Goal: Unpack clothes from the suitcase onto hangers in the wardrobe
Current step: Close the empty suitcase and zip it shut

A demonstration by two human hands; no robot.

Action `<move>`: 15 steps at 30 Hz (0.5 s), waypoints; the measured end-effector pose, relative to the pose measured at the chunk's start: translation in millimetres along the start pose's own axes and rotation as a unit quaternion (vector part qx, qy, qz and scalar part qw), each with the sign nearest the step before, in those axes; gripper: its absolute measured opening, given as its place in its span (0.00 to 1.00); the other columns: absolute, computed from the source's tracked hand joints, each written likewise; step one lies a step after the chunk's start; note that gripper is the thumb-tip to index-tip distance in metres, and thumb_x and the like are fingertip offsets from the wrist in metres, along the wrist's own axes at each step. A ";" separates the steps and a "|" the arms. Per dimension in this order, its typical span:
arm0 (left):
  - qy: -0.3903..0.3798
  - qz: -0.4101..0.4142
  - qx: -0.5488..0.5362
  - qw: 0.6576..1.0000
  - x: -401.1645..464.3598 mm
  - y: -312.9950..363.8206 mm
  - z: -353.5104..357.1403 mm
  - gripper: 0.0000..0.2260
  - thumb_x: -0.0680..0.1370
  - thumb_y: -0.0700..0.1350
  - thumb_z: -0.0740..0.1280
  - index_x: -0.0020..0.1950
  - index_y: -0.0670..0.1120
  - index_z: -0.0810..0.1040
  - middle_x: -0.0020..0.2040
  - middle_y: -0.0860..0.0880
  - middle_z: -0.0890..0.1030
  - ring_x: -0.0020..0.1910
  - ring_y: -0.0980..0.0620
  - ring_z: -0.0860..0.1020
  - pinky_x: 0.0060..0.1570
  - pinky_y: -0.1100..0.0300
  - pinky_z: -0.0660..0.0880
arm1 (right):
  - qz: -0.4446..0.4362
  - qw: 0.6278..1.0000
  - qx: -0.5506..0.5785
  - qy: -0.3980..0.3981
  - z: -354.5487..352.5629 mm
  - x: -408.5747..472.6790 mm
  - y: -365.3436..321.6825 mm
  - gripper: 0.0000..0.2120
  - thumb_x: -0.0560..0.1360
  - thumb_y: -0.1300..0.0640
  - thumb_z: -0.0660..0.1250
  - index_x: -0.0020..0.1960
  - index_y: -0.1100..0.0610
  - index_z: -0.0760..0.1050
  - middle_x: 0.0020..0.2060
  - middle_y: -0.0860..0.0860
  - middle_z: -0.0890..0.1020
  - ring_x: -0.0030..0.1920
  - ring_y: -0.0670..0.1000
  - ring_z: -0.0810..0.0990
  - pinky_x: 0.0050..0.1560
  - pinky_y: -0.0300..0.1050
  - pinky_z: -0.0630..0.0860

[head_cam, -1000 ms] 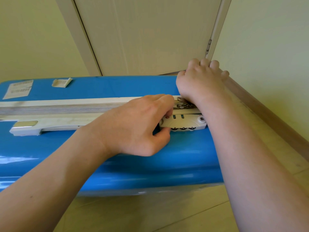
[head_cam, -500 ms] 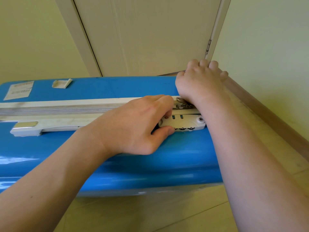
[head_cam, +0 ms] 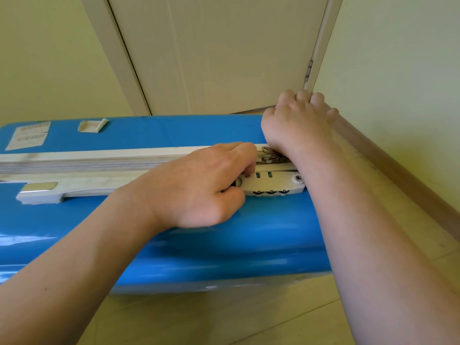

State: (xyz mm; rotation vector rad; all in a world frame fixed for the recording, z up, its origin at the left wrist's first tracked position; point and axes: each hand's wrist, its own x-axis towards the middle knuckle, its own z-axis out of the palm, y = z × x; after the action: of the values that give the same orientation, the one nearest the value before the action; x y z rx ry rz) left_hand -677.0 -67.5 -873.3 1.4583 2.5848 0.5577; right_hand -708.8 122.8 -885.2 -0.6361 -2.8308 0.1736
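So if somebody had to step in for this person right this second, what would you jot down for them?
Left hand: fingers curled at the left end of the white combination lock, thumb under, fingertips on top.
Right hand: gripping the far right corner of the blue suitcase, steadying it.
Suitcase stands on its side on the floor by a closed door; zipper shut, pulls lying by the lock.
Done: nothing unpacked.
Left: release the lock, unzip, hang the clothes. No wardrobe or hangers in view.

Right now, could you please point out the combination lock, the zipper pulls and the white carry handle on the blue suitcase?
combination lock (head_cam: 272, 185): head view, on its white body above the three dials.
zipper pulls (head_cam: 270, 155): head view, on the metal tabs between the two hands.
white carry handle (head_cam: 74, 189): head view, on its bar, left of the left hand.
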 end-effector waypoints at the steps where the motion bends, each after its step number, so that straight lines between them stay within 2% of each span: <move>1: -0.015 -0.012 -0.024 1.000 1.2 -0.9 -2.6 0.10 0.69 0.47 0.56 0.50 0.52 0.67 0.38 0.57 0.71 0.40 0.56 0.70 0.38 0.62 0.66 | -0.001 1.000 0.009 -0.001 0.3 -0.4 0.5 0.17 0.79 0.53 0.49 0.63 0.55 0.67 0.61 0.55 0.69 0.66 0.57 0.63 0.63 0.60 0.60; 4: -0.067 -0.055 -0.103 0.991 12.5 -8.4 -17.3 0.12 0.67 0.45 0.55 0.48 0.54 0.71 0.38 0.55 0.74 0.37 0.57 0.71 0.35 0.65 0.66 | 0.002 0.999 0.038 -0.006 -2.4 1.2 1.2 0.16 0.79 0.52 0.50 0.61 0.54 0.70 0.61 0.53 0.72 0.65 0.58 0.65 0.64 0.60 0.60; 7: -0.086 -0.080 -0.153 0.981 26.4 -21.2 -28.6 0.15 0.65 0.43 0.54 0.46 0.55 0.75 0.40 0.54 0.76 0.35 0.60 0.72 0.37 0.67 0.70 | 0.005 0.999 0.048 -0.018 -4.8 6.6 -2.1 0.17 0.78 0.53 0.51 0.60 0.54 0.73 0.61 0.53 0.74 0.65 0.58 0.67 0.63 0.58 0.63; 10: -0.062 -0.072 -0.171 0.981 33.6 -28.2 -23.3 0.14 0.70 0.37 0.56 0.46 0.53 0.75 0.39 0.52 0.76 0.37 0.56 0.73 0.38 0.62 0.71 | -0.001 0.995 0.072 -0.068 -0.6 9.2 0.3 0.20 0.79 0.54 0.51 0.68 0.51 0.71 0.66 0.52 0.73 0.68 0.57 0.66 0.65 0.56 0.62; 12: -0.040 -0.071 -0.177 0.981 36.8 -32.3 -21.8 0.17 0.73 0.32 0.57 0.45 0.53 0.75 0.39 0.51 0.77 0.37 0.54 0.73 0.37 0.63 0.71 | 0.006 0.989 0.114 -0.095 -5.4 6.3 3.8 0.22 0.79 0.54 0.51 0.72 0.50 0.68 0.70 0.50 0.70 0.70 0.54 0.66 0.69 0.54 0.62; 15: -0.021 -0.091 -0.250 0.964 37.5 -39.7 -23.6 0.17 0.72 0.29 0.57 0.46 0.49 0.79 0.38 0.51 0.78 0.35 0.57 0.73 0.35 0.67 0.70 | 0.057 0.975 0.198 -0.079 -12.5 -9.8 3.3 0.20 0.79 0.55 0.54 0.70 0.52 0.70 0.69 0.49 0.71 0.70 0.52 0.67 0.70 0.50 0.62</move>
State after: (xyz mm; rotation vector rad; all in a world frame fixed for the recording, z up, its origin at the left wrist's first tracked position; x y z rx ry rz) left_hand -735.3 -60.3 -863.5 1.0412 2.2749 1.0429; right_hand -695.7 122.3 -875.7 -0.7170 -2.7802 0.8181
